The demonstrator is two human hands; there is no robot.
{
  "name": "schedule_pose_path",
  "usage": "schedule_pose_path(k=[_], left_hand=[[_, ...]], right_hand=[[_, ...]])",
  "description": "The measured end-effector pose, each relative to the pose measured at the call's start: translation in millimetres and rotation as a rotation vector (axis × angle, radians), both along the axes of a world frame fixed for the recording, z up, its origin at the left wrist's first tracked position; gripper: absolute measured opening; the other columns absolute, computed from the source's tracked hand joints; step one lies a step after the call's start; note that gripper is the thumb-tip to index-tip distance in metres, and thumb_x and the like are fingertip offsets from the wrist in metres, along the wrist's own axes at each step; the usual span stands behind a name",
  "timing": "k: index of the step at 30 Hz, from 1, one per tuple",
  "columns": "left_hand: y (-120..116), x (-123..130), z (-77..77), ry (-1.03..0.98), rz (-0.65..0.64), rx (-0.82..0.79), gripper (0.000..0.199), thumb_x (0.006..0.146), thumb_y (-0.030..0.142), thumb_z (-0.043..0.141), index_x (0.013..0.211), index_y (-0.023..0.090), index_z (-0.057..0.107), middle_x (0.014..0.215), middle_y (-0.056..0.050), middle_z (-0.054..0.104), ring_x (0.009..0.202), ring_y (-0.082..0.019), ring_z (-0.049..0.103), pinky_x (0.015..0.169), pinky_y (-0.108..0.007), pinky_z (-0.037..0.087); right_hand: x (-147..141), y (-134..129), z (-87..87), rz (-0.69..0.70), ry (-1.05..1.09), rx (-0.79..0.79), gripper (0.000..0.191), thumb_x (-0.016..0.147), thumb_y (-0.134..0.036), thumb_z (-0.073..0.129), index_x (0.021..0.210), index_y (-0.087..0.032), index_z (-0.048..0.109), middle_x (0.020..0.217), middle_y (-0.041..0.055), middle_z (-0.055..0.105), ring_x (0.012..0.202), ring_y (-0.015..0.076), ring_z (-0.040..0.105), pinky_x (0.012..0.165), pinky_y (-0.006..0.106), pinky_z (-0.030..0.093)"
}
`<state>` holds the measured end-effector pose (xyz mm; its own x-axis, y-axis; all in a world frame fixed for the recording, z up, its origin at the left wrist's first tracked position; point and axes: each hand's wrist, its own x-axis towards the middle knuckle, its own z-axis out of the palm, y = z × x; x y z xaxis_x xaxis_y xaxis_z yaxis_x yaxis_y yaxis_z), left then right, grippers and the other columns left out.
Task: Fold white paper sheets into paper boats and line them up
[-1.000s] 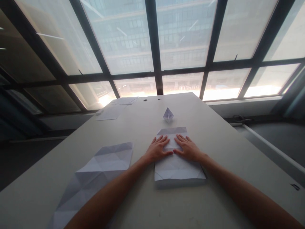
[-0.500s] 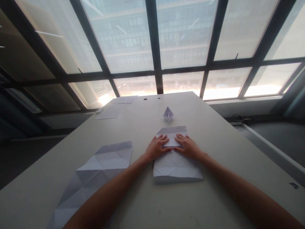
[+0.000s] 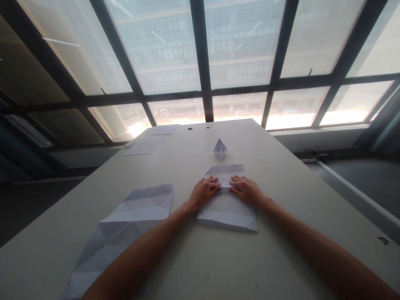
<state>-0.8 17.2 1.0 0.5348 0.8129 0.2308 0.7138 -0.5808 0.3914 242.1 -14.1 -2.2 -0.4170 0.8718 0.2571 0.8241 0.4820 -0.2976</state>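
A small paper figure [image 3: 220, 149] stands beyond the folded sheet [image 3: 226, 208]. Left hand [image 3: 203, 191] and right hand [image 3: 246, 190] — both half-curled — pinch that sheet from either side.

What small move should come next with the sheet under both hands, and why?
Probably press down and slide the left hand and right hand apart along the crosswise fold: both rest on the folded sheet, one toward each side, with a stretch of that fold showing between them.
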Motion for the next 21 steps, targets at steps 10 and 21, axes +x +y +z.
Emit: schedule_pose_path(k=[10,21], left_hand=[[7,0,-1.4,-0.324,0.099,-0.057,0.017,0.087,0.034,0.064,0.093,0.026,0.078,0.106,-0.002,0.075,0.109,-0.024,0.067,0.098,-0.035,0.049],[3,-3,6.9,-0.423,0.203,0.010,0.043,0.091,0.053,0.054,0.079,0.016,0.072,0.066,0.000,0.065,0.063,-0.015,0.057,0.062,-0.024,0.043]], right_hand=[[7,4,-7.7,-0.096,0.243,0.002,0.022,0.085,-0.027,0.062,0.103,-0.029,0.074,0.122,-0.0001,0.070,0.120,0.0223,0.060,0.103,0.038,0.044],[8,8,-4.4,-0.213,0.523,0.064,0.018,0.085,-0.039,0.065,0.091,-0.024,0.073,0.088,0.0051,0.076,0.084,0.0242,0.070,0.081,0.035,0.051]])
